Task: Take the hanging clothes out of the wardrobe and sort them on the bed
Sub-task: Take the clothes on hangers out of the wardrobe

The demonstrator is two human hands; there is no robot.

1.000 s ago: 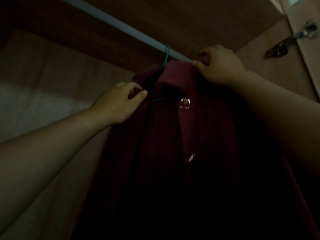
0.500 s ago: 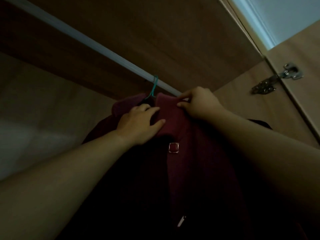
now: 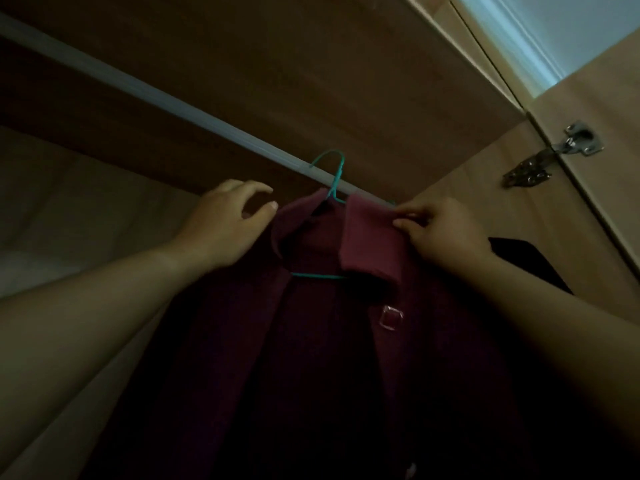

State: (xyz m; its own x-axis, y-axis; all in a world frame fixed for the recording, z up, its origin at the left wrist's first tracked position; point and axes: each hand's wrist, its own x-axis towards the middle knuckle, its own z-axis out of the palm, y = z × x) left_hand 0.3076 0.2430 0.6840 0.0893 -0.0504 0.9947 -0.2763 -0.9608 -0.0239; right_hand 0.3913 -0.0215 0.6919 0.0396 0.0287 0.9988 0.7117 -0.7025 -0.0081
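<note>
A dark maroon shirt with a collar and square buttons hangs on a teal wire hanger, whose hook sits over the pale wardrobe rail. My right hand pinches the right side of the collar, at the shoulder. My left hand is at the shirt's left shoulder, fingers loosely curled with thumb and forefinger apart, holding nothing that I can see. The lower part of the shirt is lost in shadow.
The wooden wardrobe top panel is close above the rail. A door with a metal hinge stands open at the right. A dark garment hangs behind my right forearm. The left wardrobe wall is pale.
My left hand has come off the collar front and moved left and up to the shoulder. The collar has opened, showing the hanger's bar. My right hand keeps its pinch.
</note>
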